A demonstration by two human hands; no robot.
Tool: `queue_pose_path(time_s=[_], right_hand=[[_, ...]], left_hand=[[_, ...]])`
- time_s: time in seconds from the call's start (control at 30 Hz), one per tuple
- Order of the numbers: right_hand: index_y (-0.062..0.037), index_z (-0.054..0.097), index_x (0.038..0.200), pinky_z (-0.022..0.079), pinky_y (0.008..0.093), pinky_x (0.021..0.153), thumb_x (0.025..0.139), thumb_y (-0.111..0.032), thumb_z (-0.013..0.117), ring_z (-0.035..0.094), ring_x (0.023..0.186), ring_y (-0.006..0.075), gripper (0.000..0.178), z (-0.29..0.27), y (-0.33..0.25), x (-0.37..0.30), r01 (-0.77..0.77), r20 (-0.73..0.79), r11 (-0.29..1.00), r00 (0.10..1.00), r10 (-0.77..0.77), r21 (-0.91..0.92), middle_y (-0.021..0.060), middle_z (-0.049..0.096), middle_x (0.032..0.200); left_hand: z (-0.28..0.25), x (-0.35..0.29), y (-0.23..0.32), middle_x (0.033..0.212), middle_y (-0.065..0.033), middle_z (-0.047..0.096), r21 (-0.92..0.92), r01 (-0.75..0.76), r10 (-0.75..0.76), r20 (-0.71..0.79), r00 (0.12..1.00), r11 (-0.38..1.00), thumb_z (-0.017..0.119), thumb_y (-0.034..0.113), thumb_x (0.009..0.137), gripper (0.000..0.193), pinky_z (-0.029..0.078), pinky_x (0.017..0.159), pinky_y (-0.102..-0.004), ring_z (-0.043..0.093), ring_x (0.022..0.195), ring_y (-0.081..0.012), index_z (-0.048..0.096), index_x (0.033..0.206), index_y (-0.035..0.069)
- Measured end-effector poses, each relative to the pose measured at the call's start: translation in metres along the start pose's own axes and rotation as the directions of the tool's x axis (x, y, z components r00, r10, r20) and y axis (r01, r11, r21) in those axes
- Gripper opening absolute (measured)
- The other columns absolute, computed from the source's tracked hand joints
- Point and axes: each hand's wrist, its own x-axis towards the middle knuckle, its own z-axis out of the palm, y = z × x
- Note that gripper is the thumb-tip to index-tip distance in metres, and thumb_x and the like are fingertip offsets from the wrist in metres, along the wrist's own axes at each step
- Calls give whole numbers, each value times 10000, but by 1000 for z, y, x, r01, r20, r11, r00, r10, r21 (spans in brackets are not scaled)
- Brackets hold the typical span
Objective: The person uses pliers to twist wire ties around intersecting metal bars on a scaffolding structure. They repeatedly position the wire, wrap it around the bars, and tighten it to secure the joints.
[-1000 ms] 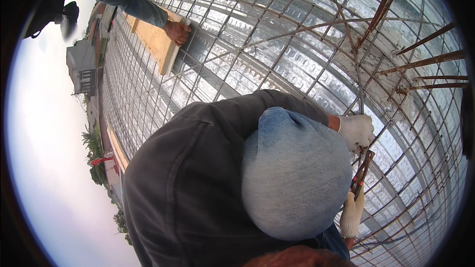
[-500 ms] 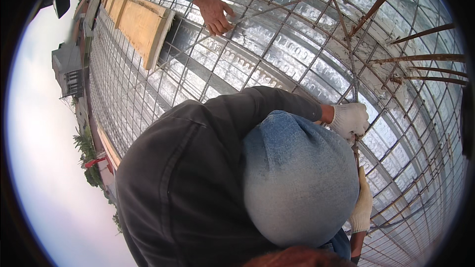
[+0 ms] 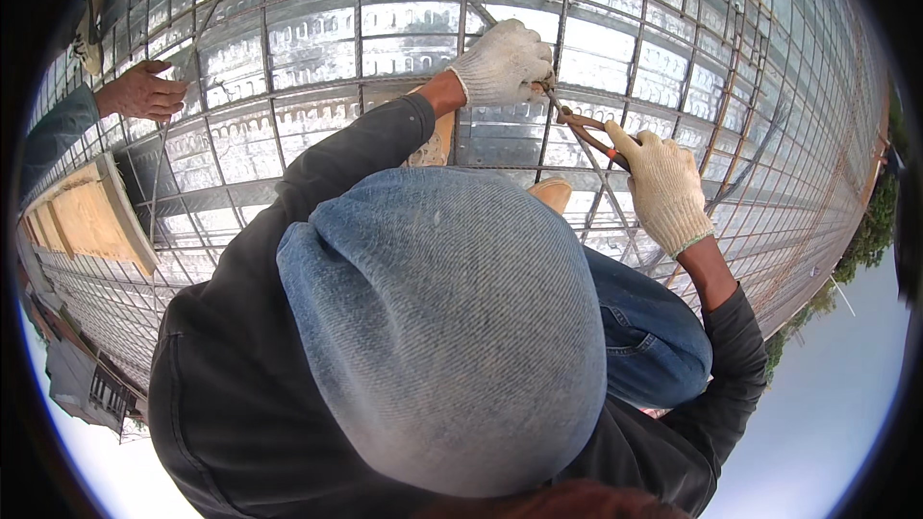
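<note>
My left hand [image 3: 505, 64], in a whitish knit glove, is closed on a diagonal steel rebar [image 3: 586, 158] where it crosses the mesh; its fingertips are partly hidden. From the right, my right hand [image 3: 663, 190], also gloved, grips a pair of pincers [image 3: 586, 131] with rusty brown jaws and an orange-and-black handle. The jaws are at the diagonal bar, just beside my left fingertips. Whether a tie wire sits in them is too small to tell. A big rounded form in blue denim [image 3: 452, 327] fills the lower middle between my dark sleeves.
Rebar mesh [image 3: 269, 67] runs over shiny ribbed metal decking [image 3: 404, 24]. Another person's bare hand [image 3: 144, 92] reaches in at the left, above a wooden formwork box [image 3: 91, 213]. A shoe [image 3: 91, 31] is at the far left. Below my hands a tan shoe tip [image 3: 551, 194] shows.
The view has turned, shifting my hands toward the upper middle and the other person's hand to the left edge. My right hand, partly hidden before, now shows with the pincers.
</note>
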Motion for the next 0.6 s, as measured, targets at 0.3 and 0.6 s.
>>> queue_pose_path(time_s=[0.3,0.6], right_hand=[[-190,551,1578,662,496,846,1014,-56,747,810,1019,360,612,-10,-13,22,-24,9,999,1000,24,-42,157,763,1084],[-191,555,1585,673,523,874,1008,-57,755,816,1057,374,625,-21,-26,33,-110,85,993,990,113,-40,179,756,1132]], left_hand=[[-1,-4,-1,935,-25,771,-8,1,-1,-7,1000,1000,882,414,896,279,600,918,-452,758,987,-242,863,942,140],[-1,-2,-1,932,-38,775,-16,14,-14,-3,1000,1000,850,365,899,235,572,911,-437,754,967,-244,857,894,130]])
